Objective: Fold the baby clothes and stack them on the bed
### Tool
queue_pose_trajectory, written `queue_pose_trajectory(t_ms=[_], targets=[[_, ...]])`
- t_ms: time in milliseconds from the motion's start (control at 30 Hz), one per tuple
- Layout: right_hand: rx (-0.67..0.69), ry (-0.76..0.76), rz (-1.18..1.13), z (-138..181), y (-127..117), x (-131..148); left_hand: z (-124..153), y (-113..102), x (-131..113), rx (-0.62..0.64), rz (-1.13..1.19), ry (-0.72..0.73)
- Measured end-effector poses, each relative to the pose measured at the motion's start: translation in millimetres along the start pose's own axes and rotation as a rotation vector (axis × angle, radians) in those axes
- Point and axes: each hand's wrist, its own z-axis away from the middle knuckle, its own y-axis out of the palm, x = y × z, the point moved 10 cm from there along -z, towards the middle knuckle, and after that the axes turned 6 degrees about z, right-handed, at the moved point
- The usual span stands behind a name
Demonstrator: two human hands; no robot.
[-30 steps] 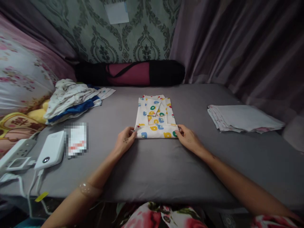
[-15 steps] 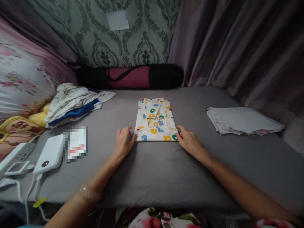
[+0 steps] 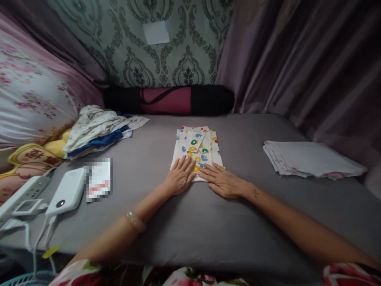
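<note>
A folded white garment point(image 3: 196, 139) with a yellow, blue, green and red print lies in the middle of the grey bed sheet point(image 3: 190, 222). My left hand point(image 3: 180, 175) rests flat on its lower left part, fingers stretched out. On the lower right part lies my right hand point(image 3: 222, 179), also flat with the fingers spread. The two hands are close together, and between them a strip of the printed cloth shows. Both palms cover the garment's near corners. Neither hand grips anything.
Folded white cloths point(image 3: 312, 158) lie to the right. At the left are a heap of clothes point(image 3: 95, 131), a white power bank point(image 3: 67, 190) with cables, a power strip point(image 3: 28, 194) and a blurred packet point(image 3: 99, 180). A black and maroon bag point(image 3: 166, 100) lies along the back wall.
My hands have let go of the garment's near corners and moved inward onto its top, fingers now flat. The view has shifted slightly.
</note>
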Motion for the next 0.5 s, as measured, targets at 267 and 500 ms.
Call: queue_pose_trajectory(t_ms=[267,500], targets=[[0.052,-0.003,-0.116,1.5,2.4,-8.0,-2.8,9.0,11.8,0.095,0.188,-0.022],[-0.061,-0.030,-0.045,-33.0,-19.8,0.9,21.7,-42.4,77.0,-0.268,0.605,-0.348]])
